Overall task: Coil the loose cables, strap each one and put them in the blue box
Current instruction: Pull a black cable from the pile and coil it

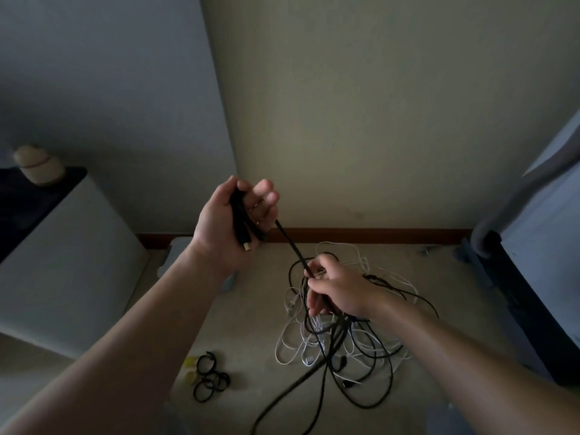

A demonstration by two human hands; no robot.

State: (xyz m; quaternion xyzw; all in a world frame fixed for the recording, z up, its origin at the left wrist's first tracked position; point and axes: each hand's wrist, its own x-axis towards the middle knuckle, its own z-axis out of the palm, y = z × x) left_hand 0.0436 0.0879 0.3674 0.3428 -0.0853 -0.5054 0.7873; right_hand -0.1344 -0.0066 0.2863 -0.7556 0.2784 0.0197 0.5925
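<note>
My left hand [233, 219] is raised and grips several loops of a black cable [290, 243], with a plug end sticking out below the palm. That cable runs taut down to my right hand [337, 288], which pinches it between thumb and fingers just above a tangled pile of black and white cables [342, 343] on the floor. A cluster of black strap rings [211, 379] lies on the floor at the lower left, next to small yellow pieces [190, 368]. A pale blue object [175, 255] shows partly behind my left forearm; what it is cannot be told.
A white cabinet [62, 262] stands at the left with a beige jar [37, 166] on its dark top. Dark furniture [533, 309] lines the right side. A wall with a brown skirting board [361, 235] closes the far end of the beige floor.
</note>
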